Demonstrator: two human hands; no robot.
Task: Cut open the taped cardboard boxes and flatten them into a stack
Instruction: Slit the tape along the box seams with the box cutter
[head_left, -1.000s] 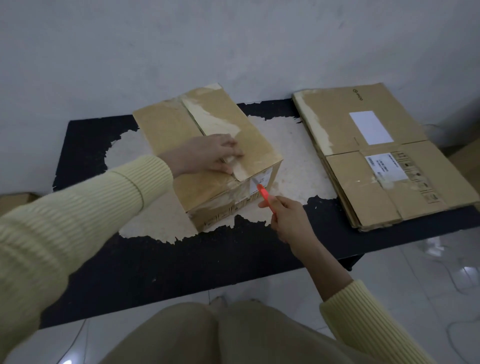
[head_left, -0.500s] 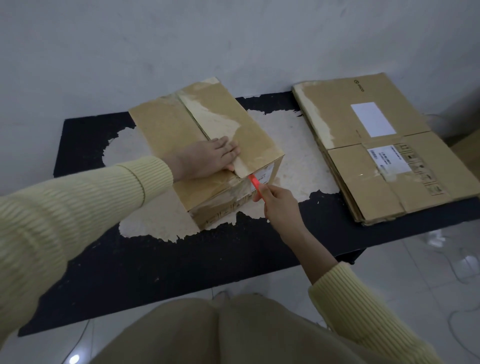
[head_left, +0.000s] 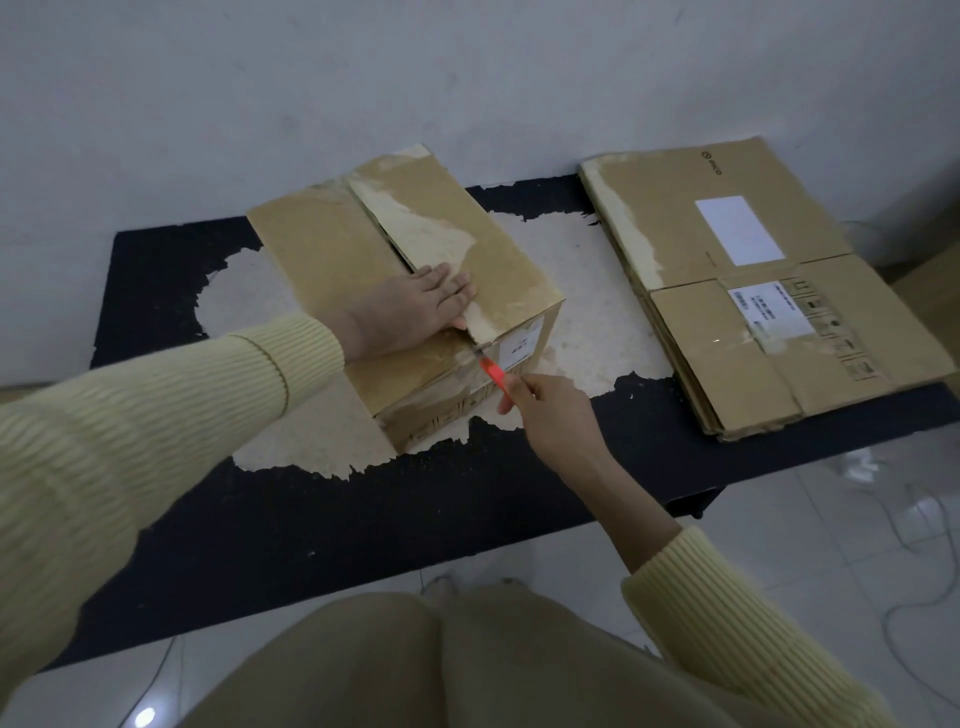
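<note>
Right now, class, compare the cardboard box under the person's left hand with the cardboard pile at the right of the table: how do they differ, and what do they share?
The box stands assembled as a full carton; the flattened stack lies collapsed in thin layers. The box is being worked on, left hand pressing its top, right hand holding a red cutter at its seam; the stack lies untouched. Both are brown cardboard with white labels, on the black table.

Black table (head_left: 291, 519) with peeled pale patches, grey wall (head_left: 467, 78), white tiled floor (head_left: 831, 545), thin cable (head_left: 930, 519)
</note>
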